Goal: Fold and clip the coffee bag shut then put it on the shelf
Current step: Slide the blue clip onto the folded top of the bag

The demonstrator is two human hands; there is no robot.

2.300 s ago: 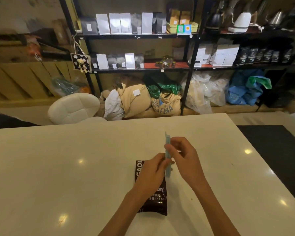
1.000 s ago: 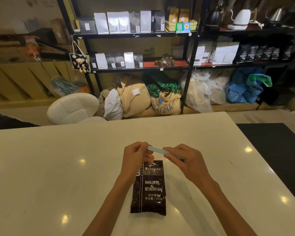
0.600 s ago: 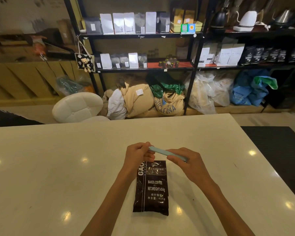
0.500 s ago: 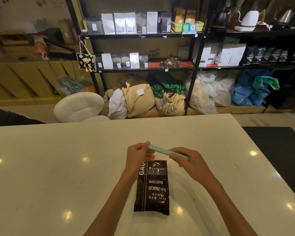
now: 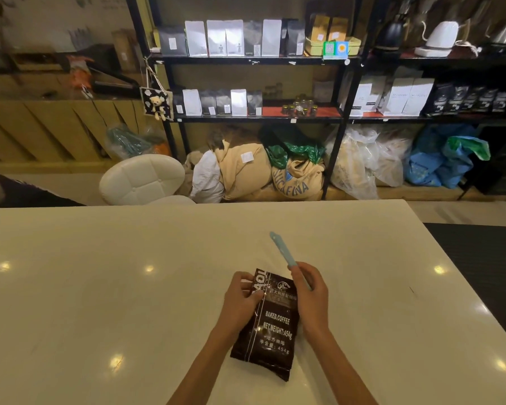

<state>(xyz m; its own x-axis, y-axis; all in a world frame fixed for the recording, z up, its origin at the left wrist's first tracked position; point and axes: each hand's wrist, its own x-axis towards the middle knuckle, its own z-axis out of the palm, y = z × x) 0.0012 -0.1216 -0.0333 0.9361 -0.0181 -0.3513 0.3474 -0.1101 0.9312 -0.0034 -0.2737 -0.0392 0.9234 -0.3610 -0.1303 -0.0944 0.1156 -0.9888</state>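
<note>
A dark brown coffee bag point(image 5: 270, 328) with white lettering lies flat on the white table point(image 5: 100, 287), its top end pointing away from me. My left hand point(image 5: 241, 299) pinches the bag's upper left edge. My right hand point(image 5: 310, 293) rests at the bag's upper right and grips a slim light-blue clip point(image 5: 282, 249), which sticks up and away from the bag. Whether the bag's top is folded I cannot tell. The black shelf point(image 5: 246, 60) stands beyond the table.
The shelf holds rows of white, grey and black coffee bags point(image 5: 234, 38), small jars point(image 5: 300, 108) and kettles point(image 5: 438, 36). Sacks point(image 5: 295, 176) and plastic bags lie on the floor under it. A white padded stool point(image 5: 142, 179) stands behind the table's far edge. A dark mat point(image 5: 485, 258) lies to the right.
My left hand let go of the clip and took the bag's upper left edge. My right hand swung the clip from lying across the bag top to pointing up and away.
</note>
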